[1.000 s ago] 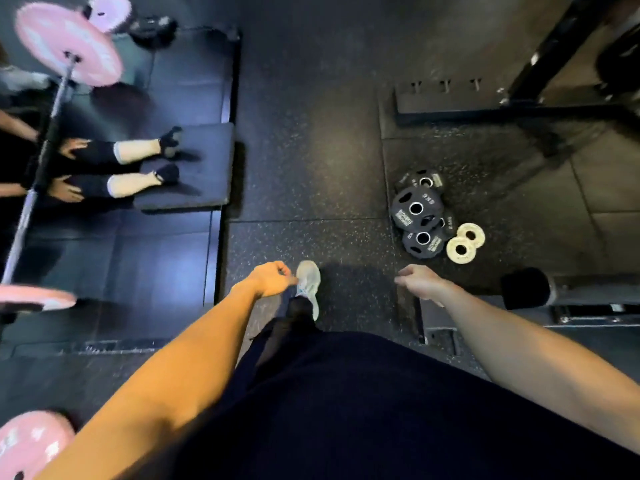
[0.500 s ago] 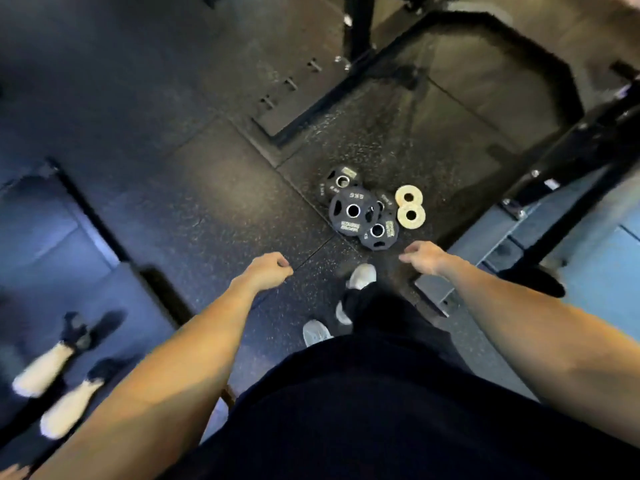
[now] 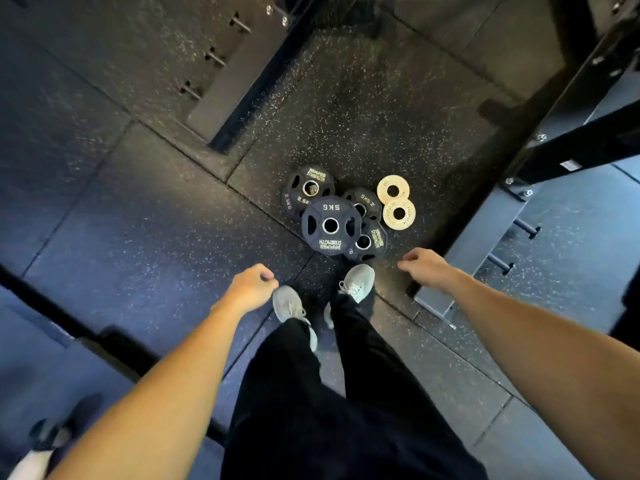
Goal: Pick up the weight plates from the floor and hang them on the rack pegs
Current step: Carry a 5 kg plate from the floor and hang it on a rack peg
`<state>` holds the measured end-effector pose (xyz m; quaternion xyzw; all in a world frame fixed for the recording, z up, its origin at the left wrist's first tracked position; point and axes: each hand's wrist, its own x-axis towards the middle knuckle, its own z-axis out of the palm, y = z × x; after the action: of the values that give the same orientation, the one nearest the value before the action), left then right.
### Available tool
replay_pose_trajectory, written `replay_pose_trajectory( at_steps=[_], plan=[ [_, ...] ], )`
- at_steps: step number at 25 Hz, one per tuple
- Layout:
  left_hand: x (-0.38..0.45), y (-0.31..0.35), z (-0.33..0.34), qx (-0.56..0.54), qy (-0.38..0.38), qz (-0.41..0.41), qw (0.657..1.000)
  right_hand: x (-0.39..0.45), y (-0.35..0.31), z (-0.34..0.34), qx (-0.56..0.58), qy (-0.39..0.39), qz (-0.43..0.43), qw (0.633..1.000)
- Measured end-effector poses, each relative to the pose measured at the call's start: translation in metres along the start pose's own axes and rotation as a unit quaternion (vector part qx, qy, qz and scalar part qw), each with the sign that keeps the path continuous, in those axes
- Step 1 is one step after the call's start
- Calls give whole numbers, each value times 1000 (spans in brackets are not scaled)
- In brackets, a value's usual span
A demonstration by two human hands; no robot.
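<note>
Seen from above: a person stands over the plates (image 3: 329, 226), clustered on the floor (image 3: 145, 220) at frame centre. Left hand (image 3: 252, 287) and right hand (image 3: 424, 266) hang loosely curled, holding nothing. The step is probably the approach; next, bend and grasp a plate.

Black weight plates (image 3: 329, 225) bear pale lettering; two small plates (image 3: 398, 213) are cream. The floor (image 3: 363, 126) is black with white speckles. Grey shoes (image 3: 358, 284), black trousers (image 3: 346, 393).
</note>
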<state>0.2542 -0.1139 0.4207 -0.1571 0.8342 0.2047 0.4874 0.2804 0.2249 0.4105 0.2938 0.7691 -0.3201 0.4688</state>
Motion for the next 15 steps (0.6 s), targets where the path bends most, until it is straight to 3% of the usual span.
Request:
replay_pose_trajectory(
  at_steps=[8,15],
  plan=[
    [295,3,59,16,-65,-20,998,274,-16,71,47,24,59,997],
    [494,2,134,-54,-50,-33,997,459,0,148,68,68,87,992]
  ],
)
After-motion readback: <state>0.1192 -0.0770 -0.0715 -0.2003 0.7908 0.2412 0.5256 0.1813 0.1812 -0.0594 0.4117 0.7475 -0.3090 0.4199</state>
